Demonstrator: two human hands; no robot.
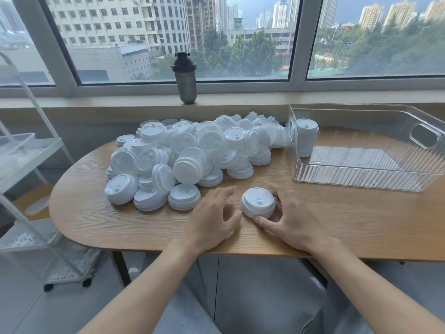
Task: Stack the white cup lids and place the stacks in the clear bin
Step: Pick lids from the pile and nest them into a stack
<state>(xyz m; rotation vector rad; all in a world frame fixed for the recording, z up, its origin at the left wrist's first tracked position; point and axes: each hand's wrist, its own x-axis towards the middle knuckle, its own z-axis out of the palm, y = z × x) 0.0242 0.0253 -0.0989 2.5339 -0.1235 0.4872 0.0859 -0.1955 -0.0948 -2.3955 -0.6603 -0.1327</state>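
White cup lids (183,150) lie in a large loose pile across the far left part of the wooden table (101,218), some upright, some tilted on edge. One short stack of lids (258,202) stands apart from the pile, near the table's front edge. The right hand (292,219) grips this stack, fingers curled round its far right side and thumb against its near rim. The left hand (213,215) rests just left of the stack, fingers loosely spread and holding nothing; whether its thumb touches the stack cannot be told. The clear bin (361,179) sits on the right of the table, just beside the pile. One tall stack (306,137) stands upright inside it, in the far left corner. A dark shaker bottle (185,77) stands on the windowsill behind. A white trolley (36,150) stands left of the table.
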